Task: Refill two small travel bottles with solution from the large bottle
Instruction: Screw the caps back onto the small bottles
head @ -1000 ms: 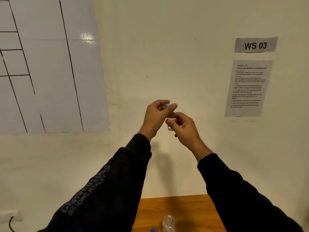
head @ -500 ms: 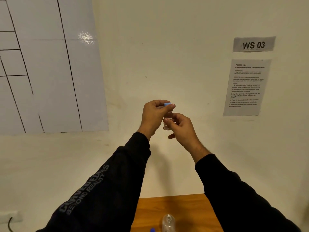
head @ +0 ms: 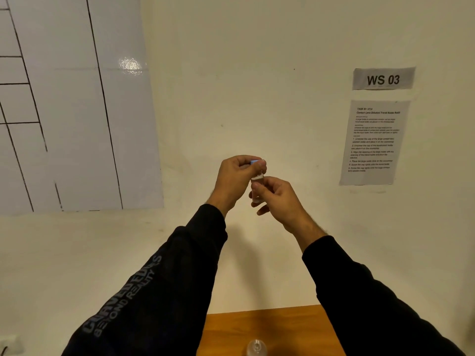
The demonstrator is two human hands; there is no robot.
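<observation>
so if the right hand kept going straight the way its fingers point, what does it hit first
Most likely the left hand, right beside it: the right hand points up-left, holding the small bottle whose blue cap the left hand pinches. Depth is unclear.

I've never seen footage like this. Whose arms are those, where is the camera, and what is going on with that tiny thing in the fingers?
There is no machine here: these are a person's own two arms in black sleeves. The single picture comes from a camera worn on the person's head, looking forward and down, so you see what they see.

The right hand pinches a small clear bottle held up before the wall. The left hand has its grip on the blue cap at the bottle's top. Whether the cap is going on or coming off, one picture cannot say.

At the bottom edge lies a wooden table with the top of another clear bottle just showing. On the wall hang a "WS 03" sign and an instruction sheet, and a white board at the left.
</observation>
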